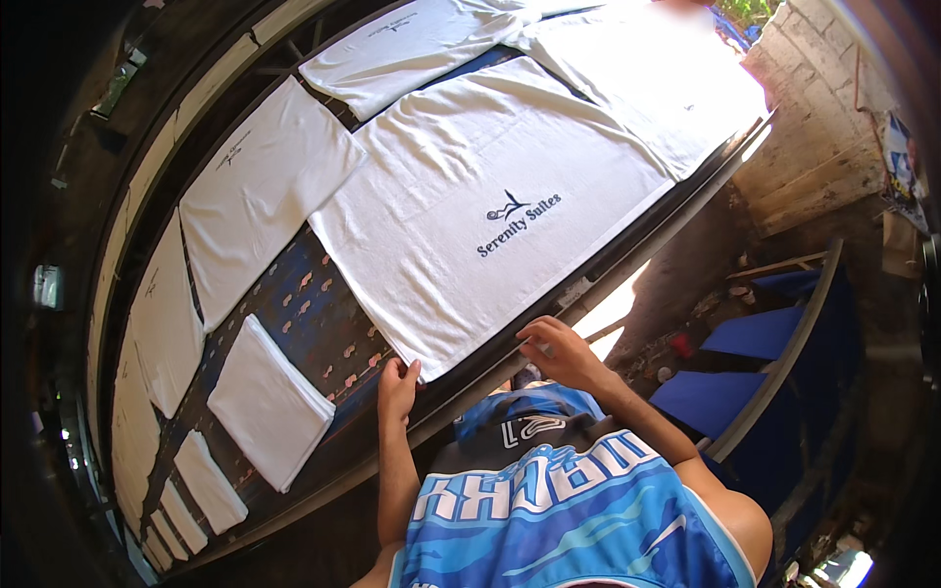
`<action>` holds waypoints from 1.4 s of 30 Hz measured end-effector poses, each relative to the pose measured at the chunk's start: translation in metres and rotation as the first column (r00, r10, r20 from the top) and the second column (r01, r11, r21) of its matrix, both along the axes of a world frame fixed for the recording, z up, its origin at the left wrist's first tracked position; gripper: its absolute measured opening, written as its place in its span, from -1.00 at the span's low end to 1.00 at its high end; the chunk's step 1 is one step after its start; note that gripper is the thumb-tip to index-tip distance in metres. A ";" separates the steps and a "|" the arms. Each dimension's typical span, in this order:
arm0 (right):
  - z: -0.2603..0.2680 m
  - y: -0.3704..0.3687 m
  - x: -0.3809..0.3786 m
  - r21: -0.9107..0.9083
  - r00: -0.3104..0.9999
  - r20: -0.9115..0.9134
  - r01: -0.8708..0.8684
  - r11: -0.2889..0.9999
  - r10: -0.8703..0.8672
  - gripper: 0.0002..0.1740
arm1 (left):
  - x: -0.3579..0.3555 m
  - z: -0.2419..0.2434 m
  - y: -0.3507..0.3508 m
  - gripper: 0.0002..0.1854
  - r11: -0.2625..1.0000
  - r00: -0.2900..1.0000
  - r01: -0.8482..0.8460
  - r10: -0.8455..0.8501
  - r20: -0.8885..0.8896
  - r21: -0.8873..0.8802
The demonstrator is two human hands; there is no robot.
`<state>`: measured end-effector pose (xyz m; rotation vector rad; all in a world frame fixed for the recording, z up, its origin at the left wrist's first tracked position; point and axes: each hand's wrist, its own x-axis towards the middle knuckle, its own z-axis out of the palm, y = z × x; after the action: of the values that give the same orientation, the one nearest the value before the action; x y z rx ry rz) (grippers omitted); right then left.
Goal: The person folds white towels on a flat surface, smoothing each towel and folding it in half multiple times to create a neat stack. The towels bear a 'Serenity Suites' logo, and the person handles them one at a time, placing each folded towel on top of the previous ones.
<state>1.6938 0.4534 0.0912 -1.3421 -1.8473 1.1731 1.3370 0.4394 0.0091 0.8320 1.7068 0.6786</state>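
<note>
Spread across the long table in front of me is a white towel (441, 213) with a dark printed emblem and lettering. Soft creases run along its left side and far part. My left hand (398, 389) pinches its near left corner, the thumb lying on top of the cloth. Over the table's front edge hovers my right hand (562, 354), its fingers apart and holding nothing. To the left of the spread towel sits a folded stack of white cloth (268, 404).
More printed white towels (268, 198) lie along the far side, another (639, 88) in bright sunlight at right. Smaller folded white cloths (209, 481) line the left end. Blue panels in a wooden frame (779, 367) stand behind my right arm. A concrete-block wall (816, 66) rises at right.
</note>
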 end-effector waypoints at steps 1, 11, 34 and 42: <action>0.000 0.005 -0.002 0.018 0.999 0.037 -0.034 0.999 0.034 -0.76 | 0.001 -0.003 0.002 -0.66 0.999 0.999 0.023 -0.022 -0.036 0.035; -0.024 0.087 0.052 0.225 0.948 0.294 0.056 0.973 -0.123 -0.71 | 0.009 -0.004 0.005 -0.83 0.980 0.991 -0.116 0.103 0.084 0.159; -0.064 0.270 0.336 0.246 0.669 0.600 0.366 0.897 -0.438 -0.44 | 0.057 -0.007 -0.022 -0.65 0.854 0.782 -0.502 0.517 -0.349 0.139; -0.053 0.272 0.355 -0.209 0.839 0.337 0.509 0.835 -0.427 -0.40 | 0.076 0.004 -0.022 -0.75 0.894 0.837 -0.433 0.447 -0.315 0.119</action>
<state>2.0487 0.7254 0.0380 -2.0837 -1.4079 1.0486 1.4127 0.4178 0.0127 0.6050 2.2389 0.9256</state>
